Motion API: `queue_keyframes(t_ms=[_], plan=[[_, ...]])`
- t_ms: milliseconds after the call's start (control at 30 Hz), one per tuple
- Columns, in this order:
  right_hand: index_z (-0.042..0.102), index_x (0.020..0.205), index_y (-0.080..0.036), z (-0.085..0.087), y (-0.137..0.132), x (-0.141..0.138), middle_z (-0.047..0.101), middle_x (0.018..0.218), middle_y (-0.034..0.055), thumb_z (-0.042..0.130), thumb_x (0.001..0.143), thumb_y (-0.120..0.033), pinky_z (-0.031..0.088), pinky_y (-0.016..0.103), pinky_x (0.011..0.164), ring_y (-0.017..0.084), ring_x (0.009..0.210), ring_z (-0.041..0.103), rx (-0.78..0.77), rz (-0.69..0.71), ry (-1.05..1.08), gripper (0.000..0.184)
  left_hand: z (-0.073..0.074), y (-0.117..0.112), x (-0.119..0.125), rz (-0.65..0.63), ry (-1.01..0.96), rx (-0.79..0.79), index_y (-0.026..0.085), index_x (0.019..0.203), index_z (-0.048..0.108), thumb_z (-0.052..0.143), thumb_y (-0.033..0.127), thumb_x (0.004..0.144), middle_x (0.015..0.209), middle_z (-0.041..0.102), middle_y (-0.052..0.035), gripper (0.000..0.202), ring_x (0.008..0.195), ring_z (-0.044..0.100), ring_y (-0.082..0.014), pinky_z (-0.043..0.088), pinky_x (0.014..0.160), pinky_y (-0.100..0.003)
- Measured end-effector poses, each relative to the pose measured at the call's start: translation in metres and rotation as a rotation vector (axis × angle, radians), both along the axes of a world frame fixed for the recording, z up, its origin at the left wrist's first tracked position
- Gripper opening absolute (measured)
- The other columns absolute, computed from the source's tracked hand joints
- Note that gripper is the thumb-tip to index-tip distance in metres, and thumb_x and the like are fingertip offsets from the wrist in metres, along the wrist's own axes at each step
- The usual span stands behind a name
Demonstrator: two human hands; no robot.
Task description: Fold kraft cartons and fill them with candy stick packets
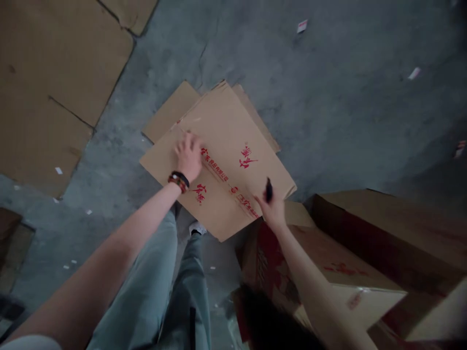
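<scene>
A flattened cardboard box (233,141) with red printing lies tilted in front of me, over another flat sheet on the concrete floor. My left hand (188,156), with a beaded bracelet at the wrist, presses on its left part, fingers curled at the board's fold. My right hand (272,206) is at the board's lower right edge, closed around a small dark object (269,189) that sticks up from the fingers; I cannot name it.
Assembled cardboard boxes (350,257) with red print stand at the lower right. Large flat cardboard sheets (54,87) cover the floor at the upper left. Paper scraps (302,26) dot the grey concrete. My legs and a white shoe (197,228) are below the board.
</scene>
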State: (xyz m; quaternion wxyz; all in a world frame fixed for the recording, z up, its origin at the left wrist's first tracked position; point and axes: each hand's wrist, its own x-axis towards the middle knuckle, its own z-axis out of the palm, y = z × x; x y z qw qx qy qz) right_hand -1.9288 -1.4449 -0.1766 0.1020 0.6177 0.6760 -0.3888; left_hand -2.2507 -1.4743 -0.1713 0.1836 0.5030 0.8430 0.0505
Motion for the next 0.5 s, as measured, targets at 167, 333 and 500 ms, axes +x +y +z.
queue_keyframes(t_ms=[167,333,500], plan=[[0.058,0.092,-0.014,-0.06,0.068,-0.092,0.06,0.073,0.0035,0.079,0.068,-0.038,0.041,0.03,0.061,0.019,0.064,0.055,-0.007,0.111,0.096,0.04,-0.004,-0.019,0.071,-0.777,-0.16,-0.137,0.014,0.138,0.049,0.047,0.025,0.092,0.146,0.047,-0.0121,0.047,0.139,0.03,-0.0358,0.026,0.112,-0.056],[0.058,0.101,-0.015,-0.062,0.06,-0.092,0.065,0.083,0.0088,0.074,0.076,-0.04,0.042,0.031,0.065,0.024,0.076,0.061,0.008,0.176,-0.027,0.039,-0.004,0.011,0.085,-0.859,-0.205,-0.451,0.005,0.121,0.063,0.053,0.033,0.092,0.126,0.062,-0.0197,0.042,0.124,0.05,-0.0323,0.034,0.107,-0.046],[0.058,0.098,-0.017,-0.062,0.064,-0.092,0.067,0.086,0.0087,0.072,0.078,-0.042,0.043,0.031,0.065,0.025,0.079,0.063,-0.048,0.263,-0.045,0.035,0.019,0.052,0.102,-0.742,-0.245,-0.689,0.006,0.099,0.072,0.049,0.01,0.09,0.092,0.073,-0.0199,0.026,0.093,0.069,-0.0252,0.049,0.083,-0.036]])
